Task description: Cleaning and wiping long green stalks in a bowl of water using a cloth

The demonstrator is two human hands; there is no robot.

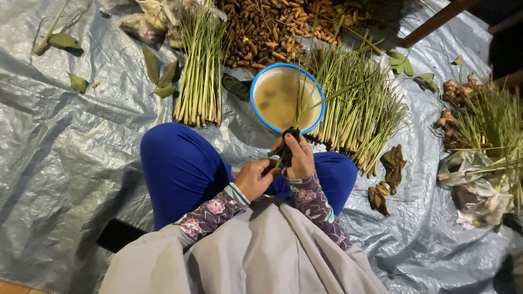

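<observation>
I sit cross-legged in blue trousers on a grey tarpaulin point(71, 158). My right hand point(298, 157) grips a small dark-wrapped bundle with green stalks point(303, 103) rising from it over a blue-rimmed bowl point(256, 81) of cloudy yellowish liquid. My left hand point(254, 177) is curled beside it, its fingers touching the bottom of the same bundle.
A bunch of lemongrass stalks point(200, 71) lies left of the bowl, and a bigger pile point(359, 103) to its right. Brown turmeric-like roots point(272, 27) are heaped behind. Dried leaves point(388, 174), roots and plastic bags point(474, 185) lie at the right. A dark phone point(117, 234) rests by my left knee.
</observation>
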